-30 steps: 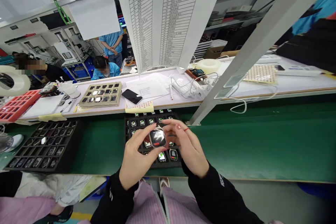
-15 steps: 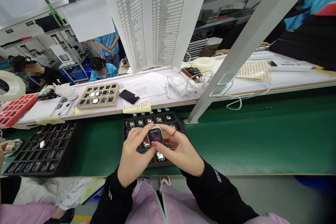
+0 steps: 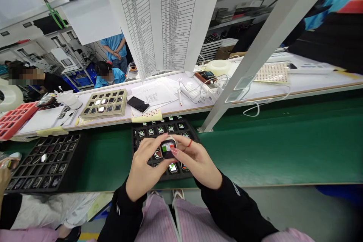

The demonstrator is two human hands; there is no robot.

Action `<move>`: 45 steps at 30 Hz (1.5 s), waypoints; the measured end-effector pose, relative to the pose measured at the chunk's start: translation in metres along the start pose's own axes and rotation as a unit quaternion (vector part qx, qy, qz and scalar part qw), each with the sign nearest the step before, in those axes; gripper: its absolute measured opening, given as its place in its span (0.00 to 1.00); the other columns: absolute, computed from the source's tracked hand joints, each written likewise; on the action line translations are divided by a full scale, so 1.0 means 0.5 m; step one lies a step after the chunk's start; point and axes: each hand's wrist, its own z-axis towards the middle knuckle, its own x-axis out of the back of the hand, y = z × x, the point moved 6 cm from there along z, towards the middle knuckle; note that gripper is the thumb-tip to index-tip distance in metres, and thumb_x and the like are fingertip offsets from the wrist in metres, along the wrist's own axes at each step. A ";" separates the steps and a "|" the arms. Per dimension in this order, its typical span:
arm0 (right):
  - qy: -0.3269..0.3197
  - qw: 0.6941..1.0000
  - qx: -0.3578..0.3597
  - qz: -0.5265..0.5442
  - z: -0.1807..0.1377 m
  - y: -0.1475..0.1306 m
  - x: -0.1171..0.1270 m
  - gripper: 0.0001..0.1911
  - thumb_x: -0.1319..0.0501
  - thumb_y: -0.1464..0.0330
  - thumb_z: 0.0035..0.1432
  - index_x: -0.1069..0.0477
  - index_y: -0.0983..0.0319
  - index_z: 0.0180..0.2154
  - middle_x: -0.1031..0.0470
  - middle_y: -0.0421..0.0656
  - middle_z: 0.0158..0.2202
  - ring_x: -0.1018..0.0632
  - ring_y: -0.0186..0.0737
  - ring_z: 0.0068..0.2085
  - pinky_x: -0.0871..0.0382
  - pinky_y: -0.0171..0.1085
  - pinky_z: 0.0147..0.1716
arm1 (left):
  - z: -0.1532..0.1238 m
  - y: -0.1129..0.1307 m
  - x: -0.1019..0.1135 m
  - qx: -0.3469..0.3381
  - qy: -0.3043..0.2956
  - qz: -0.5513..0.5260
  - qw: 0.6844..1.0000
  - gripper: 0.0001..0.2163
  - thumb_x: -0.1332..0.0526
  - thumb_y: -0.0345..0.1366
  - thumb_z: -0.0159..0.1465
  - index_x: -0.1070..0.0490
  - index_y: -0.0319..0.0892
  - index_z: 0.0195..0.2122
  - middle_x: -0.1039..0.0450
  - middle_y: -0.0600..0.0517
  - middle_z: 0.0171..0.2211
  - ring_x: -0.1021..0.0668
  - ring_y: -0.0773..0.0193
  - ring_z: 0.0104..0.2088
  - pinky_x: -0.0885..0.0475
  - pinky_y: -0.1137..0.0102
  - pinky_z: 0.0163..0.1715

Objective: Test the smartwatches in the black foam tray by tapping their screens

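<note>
Left hand and right hand pinch watch between.

Bright, even overhead light; shadows soft. Strong wide-angle bending at edges. Glare on hanging paper sheet. Bottom right corner dim, slightly blurred.

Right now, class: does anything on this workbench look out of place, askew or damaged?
Nothing stands out. Both hands, left hand and right hand, hold a small lit watch body above the black tray of similar units, which sits square on the green belt.
</note>
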 end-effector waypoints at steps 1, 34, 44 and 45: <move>-0.002 1.000 0.001 -0.003 0.000 0.002 0.000 0.20 0.38 0.57 0.62 0.28 0.62 0.50 0.23 0.42 0.29 0.21 0.41 0.33 0.25 0.37 0.34 | 0.000 -0.001 0.000 0.000 -0.002 -0.002 1.000 0.26 0.33 0.34 0.59 0.34 0.52 0.59 0.26 0.51 0.47 0.25 0.63 0.46 0.29 0.68 0.48; -0.019 0.997 -0.070 -0.011 -0.008 0.065 0.024 0.27 0.44 0.49 0.64 0.28 0.63 0.52 0.21 0.48 0.37 0.21 0.41 0.35 0.25 0.40 0.36 | -0.036 -0.091 -0.012 0.105 -0.032 0.014 0.994 0.25 0.34 0.37 0.60 0.34 0.53 0.58 0.27 0.52 0.48 0.26 0.63 0.47 0.31 0.67 0.50; 0.037 0.934 -0.266 -0.235 -0.155 0.336 0.165 0.22 0.45 0.58 0.63 0.28 0.66 0.50 0.20 0.50 0.40 0.20 0.45 0.38 0.25 0.41 0.38 | -0.312 -0.440 -0.059 0.408 -0.090 0.128 0.899 0.25 0.38 0.33 0.58 0.34 0.39 0.58 0.28 0.52 0.31 0.26 0.65 0.30 0.31 0.69 0.34; 0.026 0.922 -0.273 -0.271 -0.162 0.362 0.168 0.20 0.46 0.60 0.63 0.27 0.66 0.49 0.20 0.49 0.39 0.19 0.45 0.39 0.25 0.41 0.39 | -0.329 -0.456 -0.068 0.408 -0.096 0.138 0.897 0.24 0.38 0.32 0.58 0.33 0.39 0.57 0.28 0.52 0.31 0.26 0.65 0.30 0.31 0.69 0.35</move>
